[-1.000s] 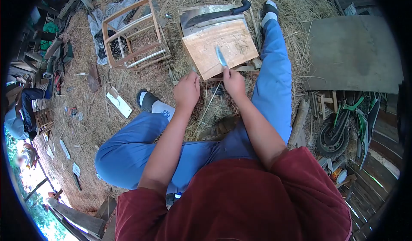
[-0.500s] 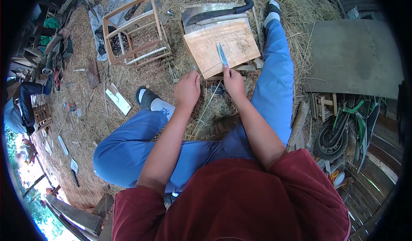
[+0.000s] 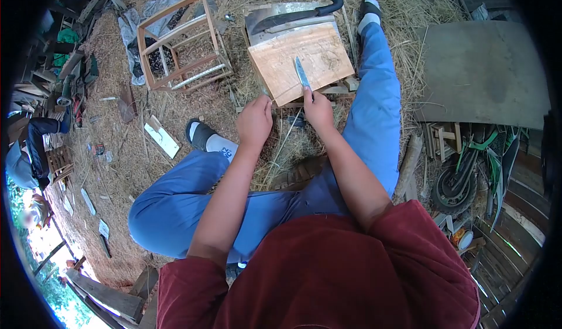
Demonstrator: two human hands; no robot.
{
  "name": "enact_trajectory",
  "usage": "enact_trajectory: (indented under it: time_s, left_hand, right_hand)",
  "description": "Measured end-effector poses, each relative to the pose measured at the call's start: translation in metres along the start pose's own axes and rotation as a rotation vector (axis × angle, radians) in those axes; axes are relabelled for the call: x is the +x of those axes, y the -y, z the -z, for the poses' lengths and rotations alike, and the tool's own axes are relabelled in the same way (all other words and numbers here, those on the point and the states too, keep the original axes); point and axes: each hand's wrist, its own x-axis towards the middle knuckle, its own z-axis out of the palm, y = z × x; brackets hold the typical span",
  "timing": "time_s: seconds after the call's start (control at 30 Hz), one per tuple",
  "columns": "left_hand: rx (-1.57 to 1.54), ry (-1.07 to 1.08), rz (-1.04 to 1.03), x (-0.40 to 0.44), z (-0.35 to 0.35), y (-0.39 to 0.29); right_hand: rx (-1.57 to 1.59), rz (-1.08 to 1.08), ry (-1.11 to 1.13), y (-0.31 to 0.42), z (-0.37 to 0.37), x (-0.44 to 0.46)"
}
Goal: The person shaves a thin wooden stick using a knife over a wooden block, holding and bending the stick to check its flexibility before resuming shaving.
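My right hand [image 3: 318, 112] is closed around the handle of a knife [image 3: 301, 72], whose narrow bluish blade points away from me over a light wooden board [image 3: 328, 54]. At the board's near left corner my left hand [image 3: 254, 120] is closed. A thin strip seems to run from it toward the knife, but what its fingers hold is too small to make out. Behind the board lies a machete [image 3: 287, 20] with a dark blade and a curved black handle.
A wooden frame [image 3: 181, 65] lies on the straw-covered ground at the left. To the right are a large grey panel [image 3: 480, 74] and a wheel [image 3: 455, 188] of a green vehicle. A white-faced wood piece [image 3: 162, 139] rests near my left foot. Another person's leg [image 3: 38, 144] shows far left.
The whole view has shifted slightly. Both hands and the knife keep nearly the same place at the board's near edge.
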Motion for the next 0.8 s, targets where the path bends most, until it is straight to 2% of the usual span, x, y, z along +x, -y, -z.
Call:
enact_trajectory:
  time_s: [0.27,0.47,0.57,0.73,0.8]
  left_hand:
    - [-0.031,0.016,0.015,0.003,0.003,-0.001]
    - [-0.041,0.011,0.006,0.003,0.004,0.000]
    - [-0.023,0.004,0.007,0.002,0.003,-0.001]
    - [-0.010,0.020,0.005,0.001,0.002,-0.001]
    - [-0.012,0.017,0.010,0.002,0.002,-0.001]
  right_hand:
    - [-0.043,-0.051,0.035,0.007,0.001,-0.003]
    - [-0.064,0.060,0.063,0.020,-0.003,-0.025]
    - [-0.177,0.064,0.132,0.028,0.007,-0.026]
    - [-0.083,-0.051,0.033,0.022,0.011,-0.018]
    - [-0.155,-0.011,0.173,0.034,0.006,-0.037]
